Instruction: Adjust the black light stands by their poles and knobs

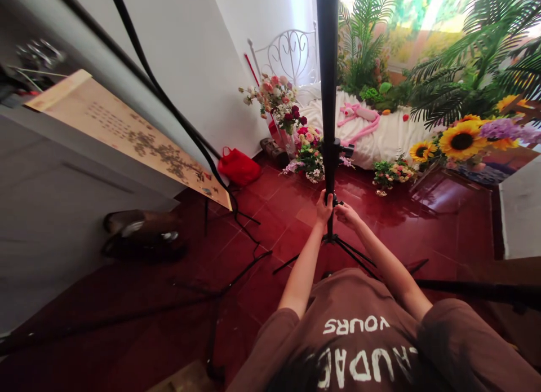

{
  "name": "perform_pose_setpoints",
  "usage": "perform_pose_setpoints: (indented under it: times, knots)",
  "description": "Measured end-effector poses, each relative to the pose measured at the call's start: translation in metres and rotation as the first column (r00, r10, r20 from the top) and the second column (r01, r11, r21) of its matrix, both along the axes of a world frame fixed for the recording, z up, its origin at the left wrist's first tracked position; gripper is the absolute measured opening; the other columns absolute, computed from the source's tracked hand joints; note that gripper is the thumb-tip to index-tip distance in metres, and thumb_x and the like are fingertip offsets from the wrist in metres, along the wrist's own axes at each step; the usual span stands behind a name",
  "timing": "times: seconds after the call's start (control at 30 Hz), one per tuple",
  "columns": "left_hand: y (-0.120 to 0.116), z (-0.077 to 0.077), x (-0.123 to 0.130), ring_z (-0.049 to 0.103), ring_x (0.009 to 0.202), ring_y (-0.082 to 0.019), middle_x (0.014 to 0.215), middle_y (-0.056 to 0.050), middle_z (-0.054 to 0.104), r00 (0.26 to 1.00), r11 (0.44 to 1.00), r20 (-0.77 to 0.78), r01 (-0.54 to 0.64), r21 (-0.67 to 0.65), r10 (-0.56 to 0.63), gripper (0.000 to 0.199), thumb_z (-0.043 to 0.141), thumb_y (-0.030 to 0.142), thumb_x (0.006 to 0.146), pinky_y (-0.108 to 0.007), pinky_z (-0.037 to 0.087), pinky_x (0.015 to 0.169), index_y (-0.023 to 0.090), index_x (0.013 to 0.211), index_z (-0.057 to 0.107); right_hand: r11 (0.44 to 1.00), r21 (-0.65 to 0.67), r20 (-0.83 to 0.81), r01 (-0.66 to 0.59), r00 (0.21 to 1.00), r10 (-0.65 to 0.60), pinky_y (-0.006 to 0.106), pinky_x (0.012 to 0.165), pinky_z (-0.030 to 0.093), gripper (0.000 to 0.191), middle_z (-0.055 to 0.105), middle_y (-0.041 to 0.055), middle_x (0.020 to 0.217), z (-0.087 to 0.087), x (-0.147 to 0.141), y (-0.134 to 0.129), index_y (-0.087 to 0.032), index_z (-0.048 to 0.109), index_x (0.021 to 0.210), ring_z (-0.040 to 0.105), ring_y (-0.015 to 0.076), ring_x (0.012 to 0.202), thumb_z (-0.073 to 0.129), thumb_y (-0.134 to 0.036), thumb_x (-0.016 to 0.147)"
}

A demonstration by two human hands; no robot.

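A black light stand (328, 82) rises upright in front of me, its tripod legs (349, 252) spread on the floor. My left hand (324, 207) is wrapped round the pole at a lower joint. On the pole's right side, my right hand (347, 215) is closed on a small black clamp knob (337, 201), mostly covered by the fingers. Higher up the pole sits another black clamp collar (338, 149). The top of the stand runs out of view.
A bed with white cloth (397, 135), artificial flowers (279, 96), sunflowers (460, 139) and palm leaves (448, 70) stand ahead. To the left are a hanging scroll (139, 141), a red bag (239, 166), a dark bag (146, 234) and other stand legs (236, 279) on the red tiles.
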State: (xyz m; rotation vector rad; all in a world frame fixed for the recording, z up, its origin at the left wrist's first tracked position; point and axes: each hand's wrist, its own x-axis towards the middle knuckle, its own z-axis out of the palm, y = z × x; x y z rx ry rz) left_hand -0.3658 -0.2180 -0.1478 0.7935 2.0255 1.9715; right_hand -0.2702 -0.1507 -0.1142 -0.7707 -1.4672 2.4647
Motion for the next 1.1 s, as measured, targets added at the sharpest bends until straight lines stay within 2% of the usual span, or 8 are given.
perform_pose_setpoints:
  times: [0.03, 0.1, 0.17, 0.27, 0.43, 0.63, 0.87, 1.1]
  knots:
    - [0.000, 0.000, 0.000, 0.065, 0.083, -0.016, 0.091, -0.005, 0.069, 1.000, 1.000, -0.002, 0.004, 0.008, -0.004, 0.050, 0.043, 0.068, 0.088, -0.029, 0.051, 0.078, 0.022, 0.099, 0.059, 0.976, 0.215, 0.035, 0.026, 0.999, -0.034, 0.018, 0.040, 0.017, 0.037, 0.029, -0.0098, 0.047, 0.003, 0.002, 0.005, -0.022, 0.033, 0.058, 0.022, 0.0052, 0.044, 0.068, -0.024, 0.069]
    - [0.000, 0.000, 0.000, 0.065, 0.082, -0.016, 0.090, -0.005, 0.068, 1.000, 1.000, 0.000, 0.014, 0.020, -0.014, 0.050, 0.044, 0.068, 0.087, -0.029, 0.051, 0.077, 0.022, 0.099, 0.059, 0.804, 0.593, 0.063, 0.038, 0.994, -0.093, 0.019, 0.045, 0.022, 0.034, 0.035, -0.0065, 0.051, 0.010, 0.007, 0.016, -0.021, 0.036, 0.055, 0.029, 0.0069, 0.050, 0.068, -0.019, 0.065]
    - [0.000, 0.000, 0.000, 0.065, 0.081, -0.016, 0.089, -0.006, 0.068, 1.000, 1.000, 0.007, 0.015, 0.017, -0.015, 0.052, 0.044, 0.070, 0.086, -0.029, 0.051, 0.077, 0.022, 0.100, 0.059, 0.649, 0.760, 0.091, -0.038, 0.995, -0.048, 0.020, 0.050, 0.027, 0.031, 0.040, -0.0049, 0.055, 0.021, 0.010, 0.028, -0.020, 0.039, 0.055, 0.034, 0.0086, 0.056, 0.069, -0.017, 0.063]
    - [0.000, 0.000, 0.001, 0.066, 0.084, -0.017, 0.091, -0.006, 0.069, 1.000, 1.000, -0.006, -0.001, 0.003, 0.001, 0.056, 0.043, 0.072, 0.085, -0.029, 0.051, 0.078, 0.021, 0.103, 0.059, 0.652, 0.758, 0.023, -0.036, 0.999, 0.028, 0.022, 0.056, 0.040, 0.030, 0.052, -0.0035, 0.069, 0.044, 0.005, 0.039, -0.021, 0.051, 0.074, 0.046, 0.0113, 0.063, 0.077, -0.024, 0.059]
    - [0.000, 0.001, 0.002, 0.065, 0.080, -0.017, 0.088, -0.006, 0.069, 1.000, 1.000, -0.020, -0.018, -0.006, 0.018, 0.056, 0.044, 0.072, 0.086, -0.029, 0.052, 0.075, 0.021, 0.104, 0.060, 0.636, 0.701, -0.369, 0.323, 0.927, -0.064, 0.034, 0.081, 0.055, 0.078, 0.058, 0.0063, 0.112, 0.108, -0.030, 0.028, -0.025, 0.044, 0.126, 0.060, 0.0180, 0.095, 0.083, -0.049, 0.062]
    - [0.000, 0.001, 0.002, 0.066, 0.080, -0.018, 0.086, -0.006, 0.069, 1.000, 1.000, 0.006, -0.012, -0.007, 0.012, 0.057, 0.044, 0.072, 0.085, -0.029, 0.052, 0.072, 0.021, 0.107, 0.059, 0.482, 0.767, -0.403, 0.424, 0.902, -0.152, 0.035, 0.081, 0.054, 0.053, 0.062, 0.0048, 0.092, 0.164, -0.069, 0.005, -0.018, 0.057, 0.107, 0.062, 0.0214, 0.095, 0.066, -0.061, 0.077]
    - [0.000, 0.002, 0.001, 0.065, 0.076, -0.017, 0.085, -0.006, 0.068, 0.998, 1.000, -0.055, -0.024, -0.015, 0.023, 0.049, 0.047, 0.066, 0.088, -0.029, 0.051, 0.074, 0.021, 0.105, 0.059, 0.489, 0.758, -0.342, 0.432, 0.901, -0.265, 0.028, 0.064, 0.049, 0.039, 0.059, 0.0007, 0.071, 0.161, -0.075, 0.007, -0.016, 0.060, 0.080, 0.057, 0.0151, 0.071, 0.071, -0.052, 0.071]
    - [-0.001, -0.002, -0.002, 0.066, 0.104, -0.024, 0.112, -0.013, 0.069, 0.997, 1.000, -0.072, 0.009, -0.010, -0.010, 0.049, 0.051, 0.058, 0.090, -0.035, 0.051, 0.091, 0.021, 0.121, 0.058, 0.566, 0.757, -0.157, 0.325, 0.932, -0.326, 0.028, 0.066, 0.049, 0.035, 0.061, 0.0007, 0.072, 0.089, -0.059, -0.004, -0.017, 0.060, 0.077, 0.057, 0.0157, 0.070, 0.071, -0.048, 0.065]
